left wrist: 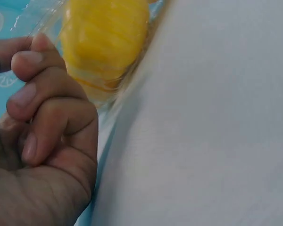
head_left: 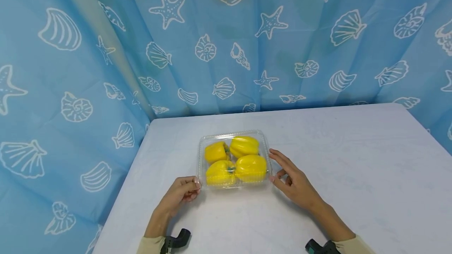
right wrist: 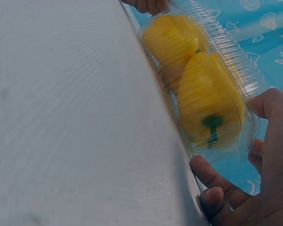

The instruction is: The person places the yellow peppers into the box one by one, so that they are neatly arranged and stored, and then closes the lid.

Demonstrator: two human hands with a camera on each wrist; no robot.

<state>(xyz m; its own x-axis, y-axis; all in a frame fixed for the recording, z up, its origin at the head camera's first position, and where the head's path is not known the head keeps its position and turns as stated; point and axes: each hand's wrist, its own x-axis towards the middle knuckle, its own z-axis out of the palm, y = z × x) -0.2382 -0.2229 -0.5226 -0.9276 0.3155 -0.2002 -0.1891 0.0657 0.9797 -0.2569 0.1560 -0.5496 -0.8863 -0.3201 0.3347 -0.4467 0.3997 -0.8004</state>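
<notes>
A clear plastic clamshell box sits on the table with several yellow bell peppers inside. Green stems show on some of them. My left hand pinches the box's near left corner between thumb and fingers, its other fingers curled in the left wrist view. At the box's right side is my right hand, fingers spread and loosely bent. Its thumb touches the near right corner, and the index fingertip lies by the right edge. In the right wrist view, a pepper with a green stem faces that hand.
A white cloth covers the table. Blue curtains with white shell and starfish prints hang behind it and along the left side. Black wrist devices are strapped near both sleeves.
</notes>
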